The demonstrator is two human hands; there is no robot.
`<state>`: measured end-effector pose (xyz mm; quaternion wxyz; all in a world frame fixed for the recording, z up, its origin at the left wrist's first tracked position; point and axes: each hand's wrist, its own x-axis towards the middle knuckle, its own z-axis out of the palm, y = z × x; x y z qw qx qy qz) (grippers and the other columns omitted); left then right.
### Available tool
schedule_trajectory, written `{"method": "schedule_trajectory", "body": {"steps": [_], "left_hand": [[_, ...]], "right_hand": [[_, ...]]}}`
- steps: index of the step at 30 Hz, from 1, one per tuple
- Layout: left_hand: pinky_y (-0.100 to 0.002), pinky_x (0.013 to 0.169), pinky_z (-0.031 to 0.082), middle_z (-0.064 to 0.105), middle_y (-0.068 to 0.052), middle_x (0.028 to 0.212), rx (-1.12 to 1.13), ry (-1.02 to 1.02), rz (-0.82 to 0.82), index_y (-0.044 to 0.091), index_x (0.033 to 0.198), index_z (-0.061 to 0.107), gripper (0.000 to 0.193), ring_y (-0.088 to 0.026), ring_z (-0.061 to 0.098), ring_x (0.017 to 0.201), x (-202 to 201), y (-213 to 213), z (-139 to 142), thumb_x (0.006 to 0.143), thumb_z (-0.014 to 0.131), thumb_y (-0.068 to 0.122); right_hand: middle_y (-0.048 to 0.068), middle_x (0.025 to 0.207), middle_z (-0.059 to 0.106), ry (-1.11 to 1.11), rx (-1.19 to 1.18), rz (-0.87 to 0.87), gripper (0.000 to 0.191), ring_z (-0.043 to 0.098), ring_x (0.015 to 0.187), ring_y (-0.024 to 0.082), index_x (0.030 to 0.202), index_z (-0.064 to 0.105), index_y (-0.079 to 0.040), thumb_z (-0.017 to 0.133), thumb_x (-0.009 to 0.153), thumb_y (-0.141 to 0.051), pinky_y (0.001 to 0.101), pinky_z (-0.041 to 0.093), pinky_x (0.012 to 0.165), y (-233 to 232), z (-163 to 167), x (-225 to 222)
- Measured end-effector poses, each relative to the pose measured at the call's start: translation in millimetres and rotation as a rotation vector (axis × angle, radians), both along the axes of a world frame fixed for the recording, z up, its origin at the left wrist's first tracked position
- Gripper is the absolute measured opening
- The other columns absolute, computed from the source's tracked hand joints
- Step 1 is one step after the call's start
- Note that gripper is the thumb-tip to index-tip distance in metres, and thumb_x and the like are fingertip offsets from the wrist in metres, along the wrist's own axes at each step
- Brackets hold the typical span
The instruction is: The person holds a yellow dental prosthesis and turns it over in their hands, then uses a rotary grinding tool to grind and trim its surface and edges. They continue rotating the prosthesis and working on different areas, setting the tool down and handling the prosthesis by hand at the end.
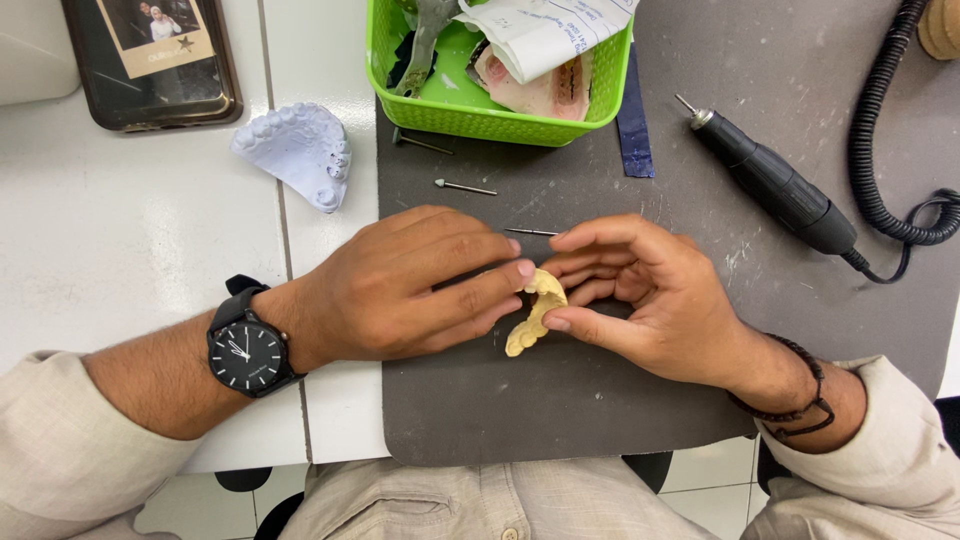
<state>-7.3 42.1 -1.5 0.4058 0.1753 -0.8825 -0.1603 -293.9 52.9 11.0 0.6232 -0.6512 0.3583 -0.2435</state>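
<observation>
Yellowish dental cast: held near the middle of the grey mat, pinched between both hands. Left hand: fingers closed on the cast's left side; black wristwatch worn. Right hand: fingers curled around the cast's right side; dark cord bracelet worn. Black rotary handpiece: laid toward the mat's far right corner. Green basket: set at the mat's far edge. White plaster cast: placed on the white tabletop, just beyond the mat's left edge.
</observation>
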Motion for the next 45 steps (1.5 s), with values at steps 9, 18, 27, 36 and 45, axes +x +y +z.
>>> {"method": "schedule_trajectory", "body": {"steps": [9,18,27,36,45], "left_hand": [[-0.041,0.093,0.051,0.070,-0.011,0.120,-0.171,-0.031,0.024,0.001,0.116,0.072,0.022,-0.025,0.067,0.108,2.9,6.2,-2.9,0.103,0.083,0.015],[-0.042,0.098,0.053,0.070,-0.010,0.124,-0.253,-0.045,-0.058,0.001,0.116,0.075,0.014,-0.025,0.068,0.114,9.6,11.0,-2.7,0.104,0.073,0.007],[-0.042,0.099,0.052,0.070,-0.011,0.126,-0.246,-0.051,-0.073,0.002,0.116,0.076,0.013,-0.024,0.068,0.115,9.6,12.1,-1.4,0.105,0.074,0.008],[-0.042,0.099,0.051,0.070,-0.010,0.126,-0.266,-0.052,-0.068,0.002,0.118,0.076,0.014,-0.024,0.068,0.115,9.9,11.2,-3.6,0.105,0.074,0.008],[-0.041,0.096,0.047,0.070,-0.006,0.121,-0.238,-0.129,0.013,0.003,0.124,0.074,0.024,-0.021,0.068,0.109,6.2,12.0,-1.0,0.103,0.072,0.013]], "right_hand": [[0.017,0.119,0.071,0.015,-0.230,-0.054,0.047,0.077,0.107,0.023,0.120,0.057,0.004,0.085,0.084,-0.001,0.0345,0.064,0.091,7.7,-2.8,7.6],[0.015,0.105,0.076,0.086,-0.593,-0.043,0.041,0.079,0.098,0.023,0.104,0.060,-0.004,0.092,0.079,-0.011,0.0291,0.066,0.079,9.2,10.2,13.9],[0.014,0.103,0.076,0.096,-0.667,-0.042,0.040,0.079,0.098,0.025,0.102,0.060,-0.005,0.092,0.079,-0.012,0.0314,0.066,0.083,8.6,13.4,17.3],[0.014,0.103,0.076,0.095,-0.649,-0.031,0.040,0.079,0.096,0.023,0.103,0.060,-0.005,0.092,0.079,-0.013,0.0298,0.066,0.080,8.8,12.6,15.5],[0.014,0.108,0.076,0.106,-0.489,-0.019,0.044,0.079,0.094,0.016,0.108,0.061,-0.001,0.091,0.078,-0.013,0.0253,0.067,0.076,10.9,8.0,13.8]]}}
